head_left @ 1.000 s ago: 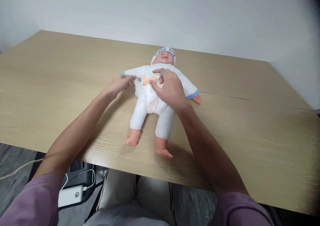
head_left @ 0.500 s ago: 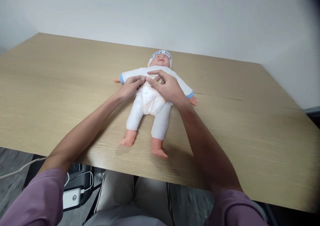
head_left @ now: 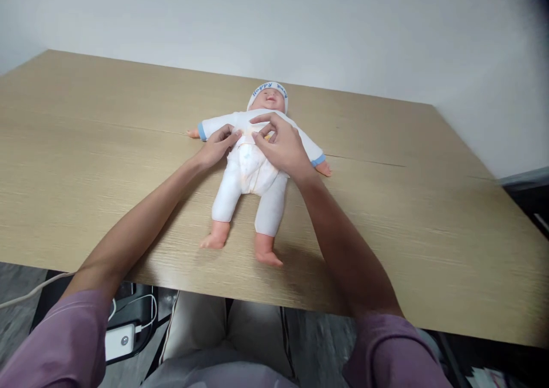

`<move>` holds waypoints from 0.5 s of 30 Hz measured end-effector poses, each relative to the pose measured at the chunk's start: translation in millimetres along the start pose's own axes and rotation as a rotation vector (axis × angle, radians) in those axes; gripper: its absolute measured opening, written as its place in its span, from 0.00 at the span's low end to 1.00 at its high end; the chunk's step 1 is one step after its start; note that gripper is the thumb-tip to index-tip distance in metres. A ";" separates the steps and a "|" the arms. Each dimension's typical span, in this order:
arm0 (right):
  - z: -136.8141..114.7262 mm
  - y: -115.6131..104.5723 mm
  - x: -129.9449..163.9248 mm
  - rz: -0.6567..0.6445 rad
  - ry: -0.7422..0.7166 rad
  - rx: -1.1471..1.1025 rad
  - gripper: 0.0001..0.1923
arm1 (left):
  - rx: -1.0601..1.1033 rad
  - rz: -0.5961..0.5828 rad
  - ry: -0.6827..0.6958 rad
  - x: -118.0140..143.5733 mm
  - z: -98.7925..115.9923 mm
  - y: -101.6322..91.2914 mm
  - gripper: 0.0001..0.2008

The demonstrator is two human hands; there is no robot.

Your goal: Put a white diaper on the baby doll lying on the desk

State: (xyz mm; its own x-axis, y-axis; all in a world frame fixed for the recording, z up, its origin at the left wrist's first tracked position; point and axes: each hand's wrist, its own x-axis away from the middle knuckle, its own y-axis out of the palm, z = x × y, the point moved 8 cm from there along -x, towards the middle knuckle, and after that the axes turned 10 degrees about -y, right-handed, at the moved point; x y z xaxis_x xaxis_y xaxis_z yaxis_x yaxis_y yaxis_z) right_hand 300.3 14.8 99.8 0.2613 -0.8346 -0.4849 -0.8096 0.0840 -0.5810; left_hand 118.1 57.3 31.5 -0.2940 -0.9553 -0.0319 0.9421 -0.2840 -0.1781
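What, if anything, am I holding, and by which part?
Can't tell: the left hand and right hand are near the top of the diaper on the doll, with any grip unclear.

head cam | from wearer's head | forward-down | table near

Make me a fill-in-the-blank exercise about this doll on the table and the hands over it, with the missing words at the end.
The doll lies on its ____ on the wooden table.
Its sleeve cuffs are ____.
The left hand and right hand are nearer the doll's capped ____ than its bare feet.
A white ____ covers the doll's hips.

Missing words: back; blue; head; diaper.
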 end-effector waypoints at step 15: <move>-82.6 -3.0 126.8 -0.027 -0.168 -0.015 0.07 | -0.623 0.171 0.257 156.1 81.8 42.0 0.23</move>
State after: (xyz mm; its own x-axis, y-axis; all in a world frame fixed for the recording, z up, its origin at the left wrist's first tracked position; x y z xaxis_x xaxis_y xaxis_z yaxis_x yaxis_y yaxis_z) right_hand 292.4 -136.2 94.1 0.3662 -0.7337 -0.5724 -0.8087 0.0534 -0.5858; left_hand 125.0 -110.5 99.5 -0.2507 -0.9108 -0.3281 0.7329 0.0429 -0.6790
